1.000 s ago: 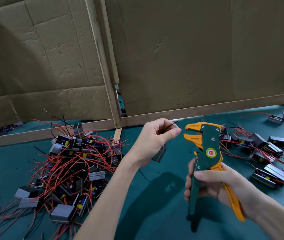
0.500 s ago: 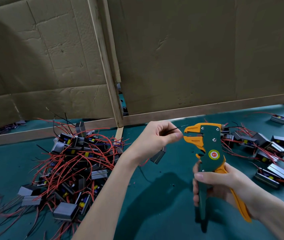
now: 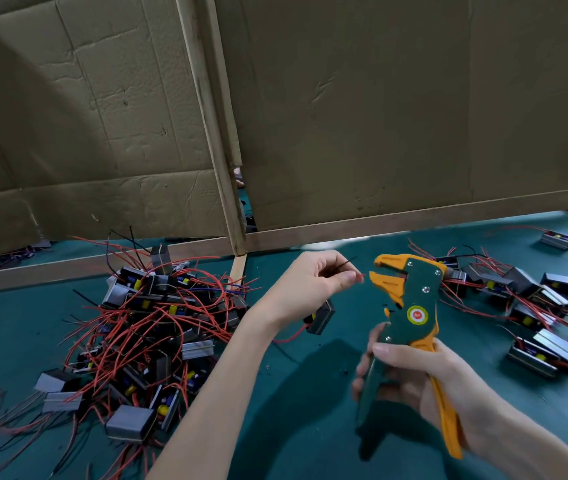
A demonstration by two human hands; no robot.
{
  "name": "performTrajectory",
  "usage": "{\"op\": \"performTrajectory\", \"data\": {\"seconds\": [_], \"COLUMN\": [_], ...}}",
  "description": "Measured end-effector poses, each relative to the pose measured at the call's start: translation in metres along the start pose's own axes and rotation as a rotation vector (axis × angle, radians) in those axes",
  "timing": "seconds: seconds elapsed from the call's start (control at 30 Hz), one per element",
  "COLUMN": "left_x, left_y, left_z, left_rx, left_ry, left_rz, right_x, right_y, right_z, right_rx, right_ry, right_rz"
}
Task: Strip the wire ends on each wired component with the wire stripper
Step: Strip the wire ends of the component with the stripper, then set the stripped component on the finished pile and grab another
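My left hand (image 3: 313, 280) pinches the thin wires of a small grey wired component (image 3: 320, 317), which dangles under the hand above the table. A red wire tip and a black wire tip stick out past my thumb toward the stripper's jaws. My right hand (image 3: 414, 375) grips the handles of the green and orange wire stripper (image 3: 410, 306), held upright with its orange jaws pointing left. The jaws sit a short gap to the right of the wire tips and do not touch them.
A big heap of grey components with tangled red wires (image 3: 147, 323) covers the green table (image 3: 310, 427) on the left. Several more components (image 3: 532, 306) lie spread on the right. Cardboard panels on wooden frames (image 3: 379, 133) wall off the far side.
The wire tip was at the stripper's jaws half a second ago; now a small gap separates them. The stripper has shifted slightly right and tilted.
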State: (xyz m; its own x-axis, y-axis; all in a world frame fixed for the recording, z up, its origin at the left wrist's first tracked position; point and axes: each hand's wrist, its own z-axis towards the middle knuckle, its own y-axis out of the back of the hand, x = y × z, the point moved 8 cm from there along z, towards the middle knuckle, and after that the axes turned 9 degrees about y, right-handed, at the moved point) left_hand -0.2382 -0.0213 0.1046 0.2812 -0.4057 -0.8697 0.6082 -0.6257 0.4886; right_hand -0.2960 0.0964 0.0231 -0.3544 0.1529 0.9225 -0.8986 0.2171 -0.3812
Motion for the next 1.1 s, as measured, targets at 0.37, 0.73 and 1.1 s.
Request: {"op": "performTrajectory", "data": {"seconds": [0.37, 0.73, 1.1], "left_x": [0.001, 0.031, 0.033], "left_y": [0.192, 0.185, -0.027], "left_z": [-0.082, -0.078, 0.008], "left_rx": [-1.274, -1.326, -0.369], "left_ry": [-0.056, 0.158, 0.057], "left_rz": [-0.096, -0.141, 0.124], "right_x": [0.026, 0.022, 0.010], "right_y": [0.067, 0.125, 0.101], "right_z": [0.021, 0.034, 0.068], "right_rx": [-0.322, -0.483, -0.291], "right_ry": [0.124, 0.101, -0.053], "right_rz": [0.252, 0.473, 0.474]}}
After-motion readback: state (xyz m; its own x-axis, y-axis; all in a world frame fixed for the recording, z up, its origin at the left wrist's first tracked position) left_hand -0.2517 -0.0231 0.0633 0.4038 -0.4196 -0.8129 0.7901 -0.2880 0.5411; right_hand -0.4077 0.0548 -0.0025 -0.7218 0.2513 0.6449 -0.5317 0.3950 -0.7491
